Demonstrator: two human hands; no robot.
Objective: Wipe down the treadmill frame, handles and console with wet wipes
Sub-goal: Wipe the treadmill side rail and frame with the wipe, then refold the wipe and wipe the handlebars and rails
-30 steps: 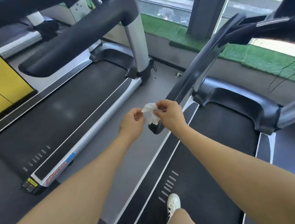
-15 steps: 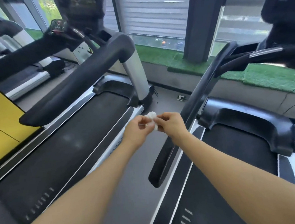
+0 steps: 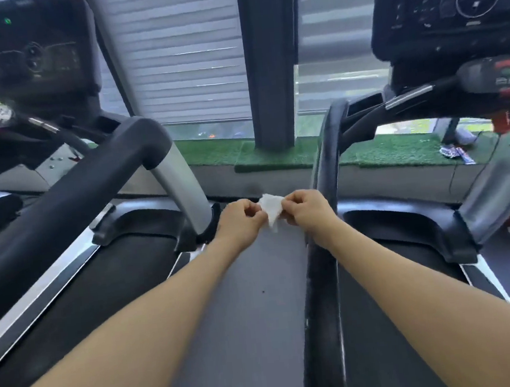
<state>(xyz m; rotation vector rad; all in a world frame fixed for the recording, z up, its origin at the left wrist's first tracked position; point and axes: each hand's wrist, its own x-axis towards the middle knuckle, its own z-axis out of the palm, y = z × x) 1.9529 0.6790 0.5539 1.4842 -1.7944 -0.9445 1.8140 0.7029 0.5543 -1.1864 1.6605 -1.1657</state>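
Between treadmills: left hand (image 3: 240, 220) and right hand (image 3: 306, 209), fingers curled, pinch white wipe (image 3: 270, 208).

Grey floor (image 3: 247, 333): a bare strip runs between two treadmills standing on it, the left treadmill (image 3: 78, 270) with a black belt and silver side rail, the right treadmill (image 3: 406, 241) with a black motor cover at its front. Raised ledge (image 3: 277, 179) below the window, topped with green artificial turf (image 3: 398, 153): a dark pillar (image 3: 269, 68) stands on it, and a small blue-and-white packet (image 3: 456, 152) lies on the turf at the right.
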